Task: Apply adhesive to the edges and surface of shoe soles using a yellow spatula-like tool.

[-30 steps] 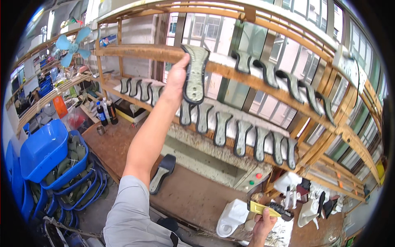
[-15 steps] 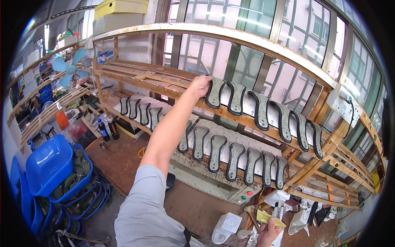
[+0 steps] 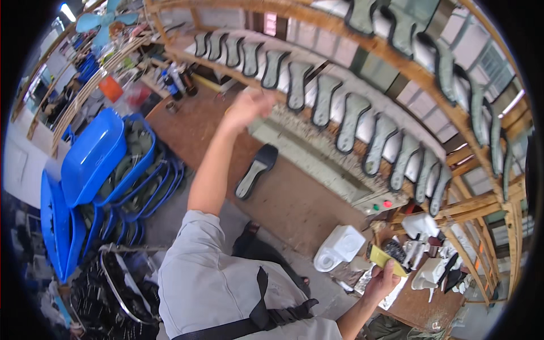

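Observation:
My left hand point(image 3: 250, 107) is in the air over the brown workbench point(image 3: 314, 212), in front of the lower shelf; its fingers are smeared by motion and I make out nothing in them. Below it a single shoe sole point(image 3: 255, 173), grey-green with a black edge, lies on the bench. My right hand point(image 3: 383, 283) grips a flat yellow scraper-like piece point(image 3: 381, 258) at the lower right, beside a messy container of dark stuff point(image 3: 395, 249). Several more shoe soles point(image 3: 326, 101) hang in a row over the lower shelf's edge, others point(image 3: 403, 33) over the upper shelf.
Blue plastic baskets point(image 3: 93, 158) filled with dark green pieces stand at the left. Bottles point(image 3: 170, 85) are at the bench's far left. A white plastic container point(image 3: 340, 246) sits near my right hand. A long grey box point(image 3: 311, 153) with red and green buttons runs under the lower shelf.
My left hand has come down off a sole on the upper shelf toward the bench. The view has tilted down, now showing the sole on the bench. My right hand still holds the yellow piece.

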### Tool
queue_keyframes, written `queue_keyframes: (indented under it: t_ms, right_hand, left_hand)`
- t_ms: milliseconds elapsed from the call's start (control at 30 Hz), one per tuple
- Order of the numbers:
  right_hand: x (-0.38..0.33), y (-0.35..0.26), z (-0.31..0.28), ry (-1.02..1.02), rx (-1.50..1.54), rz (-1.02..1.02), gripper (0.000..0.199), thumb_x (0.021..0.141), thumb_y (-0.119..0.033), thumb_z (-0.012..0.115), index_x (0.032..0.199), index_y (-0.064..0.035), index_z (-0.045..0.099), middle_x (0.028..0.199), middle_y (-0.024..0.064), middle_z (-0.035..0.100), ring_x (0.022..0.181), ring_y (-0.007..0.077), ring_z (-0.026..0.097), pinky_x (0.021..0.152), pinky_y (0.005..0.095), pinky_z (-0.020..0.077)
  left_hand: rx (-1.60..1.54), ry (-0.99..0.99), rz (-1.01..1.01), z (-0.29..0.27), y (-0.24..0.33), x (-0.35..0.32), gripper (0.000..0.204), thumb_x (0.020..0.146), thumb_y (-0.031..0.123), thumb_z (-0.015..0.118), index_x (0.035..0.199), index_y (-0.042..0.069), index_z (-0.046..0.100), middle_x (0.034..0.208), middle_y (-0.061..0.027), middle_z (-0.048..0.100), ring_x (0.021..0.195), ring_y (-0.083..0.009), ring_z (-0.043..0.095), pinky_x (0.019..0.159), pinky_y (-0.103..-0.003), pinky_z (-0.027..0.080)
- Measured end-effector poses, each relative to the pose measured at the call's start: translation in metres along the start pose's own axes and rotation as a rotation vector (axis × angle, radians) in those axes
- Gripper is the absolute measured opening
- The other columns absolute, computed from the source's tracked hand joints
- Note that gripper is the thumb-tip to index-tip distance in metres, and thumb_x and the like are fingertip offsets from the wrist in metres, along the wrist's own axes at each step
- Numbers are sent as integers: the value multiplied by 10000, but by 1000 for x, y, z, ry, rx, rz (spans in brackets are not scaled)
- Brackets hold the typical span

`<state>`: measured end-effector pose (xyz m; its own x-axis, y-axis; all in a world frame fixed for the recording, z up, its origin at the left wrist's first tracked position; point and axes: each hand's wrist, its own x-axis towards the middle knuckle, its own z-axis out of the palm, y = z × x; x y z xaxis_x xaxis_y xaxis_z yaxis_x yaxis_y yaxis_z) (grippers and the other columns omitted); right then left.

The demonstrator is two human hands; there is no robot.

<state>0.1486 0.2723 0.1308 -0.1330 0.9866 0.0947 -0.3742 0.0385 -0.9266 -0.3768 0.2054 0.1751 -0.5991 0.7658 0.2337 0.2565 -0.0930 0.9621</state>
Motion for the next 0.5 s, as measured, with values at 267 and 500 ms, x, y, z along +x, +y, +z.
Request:
queue_keyframes:
  t_ms: [267, 500]
  right_hand:
    - [-21, 115, -19, -100, -36, 48, 157, 909, -112, 616, 828, 20, 588, 638, 47, 538, 485, 86, 430, 426, 211, 288]
    - [-70, 199, -81, 63, -22, 72, 95, 887, -92, 639, 896, 2, 627, 698, 10, 563, 529, 84, 472, 455, 228, 348]
  left_hand:
    - [1232, -197, -475, 51, -206, -110, 502, 675, 402, 760, 983, 11, 693, 986, -199, 682, 973, -334, 654, 840, -404, 524]
    - [1073, 26, -340, 28, -202, -132, 514, 675, 406, 746, 1005, 21, 661, 987, -182, 676, 916, -335, 655, 795, -423, 511]
